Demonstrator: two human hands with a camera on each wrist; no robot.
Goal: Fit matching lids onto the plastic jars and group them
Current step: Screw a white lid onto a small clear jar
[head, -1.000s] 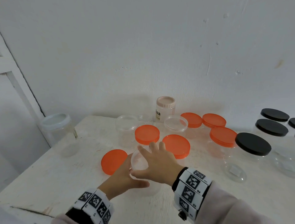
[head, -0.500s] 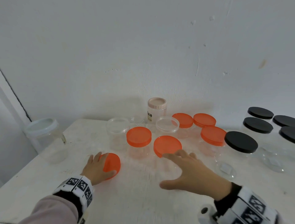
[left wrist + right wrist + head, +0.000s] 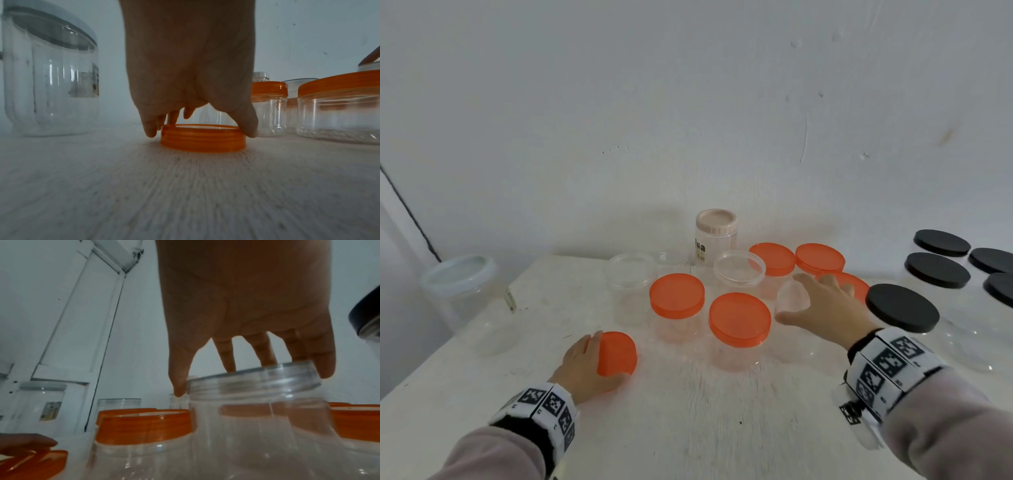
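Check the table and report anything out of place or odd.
Nothing is spilled or broken. One orange lid lies loose on the table under the left hand, on no jar. The clear jar gripped by the right hand has no lid.

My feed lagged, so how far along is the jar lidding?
Done: several orange-lidded clear jars and black-lidded jars stand grouped. In hand: left hand grips a loose orange lid; right hand holds an open clear jar. Left: a lidless clear jar at the back.

White scuffed wall (image 3: pixel 688 102) behind worn whitish table (image 3: pixel 688 428); white door frame (image 3: pixel 86 321) at left
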